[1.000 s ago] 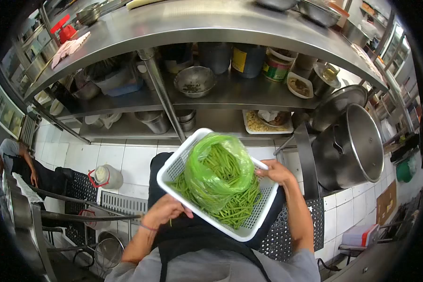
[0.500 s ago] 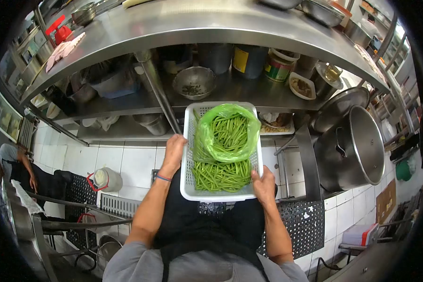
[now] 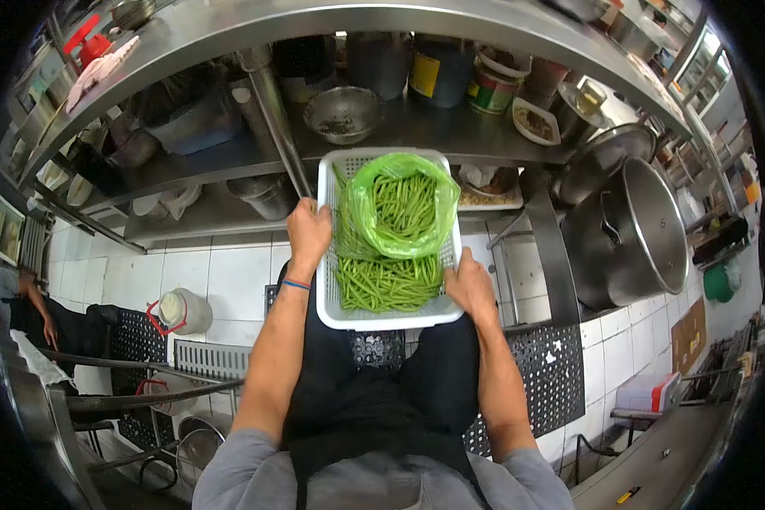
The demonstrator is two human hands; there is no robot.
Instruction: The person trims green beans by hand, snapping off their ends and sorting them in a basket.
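A white perforated basket is held in front of me, above my knees. Loose green beans lie in its near part, and an open green plastic bag full of more beans stands in the far part. My left hand is closed on the basket's left side wall. Its right wall, close to the near corner, is gripped by my right hand, thumb at the rim.
A steel table with lower shelves of bowls and tubs spans the front. At right stands a large steel pot. A white bucket is on the floor at left, near a seated person. Black mats cover parts of the floor.
The basket, tilted across my lap a second ago, has straightened and moved forward. My left hand has moved from near its lower left edge to grip its left side; my right hand still holds the right side.
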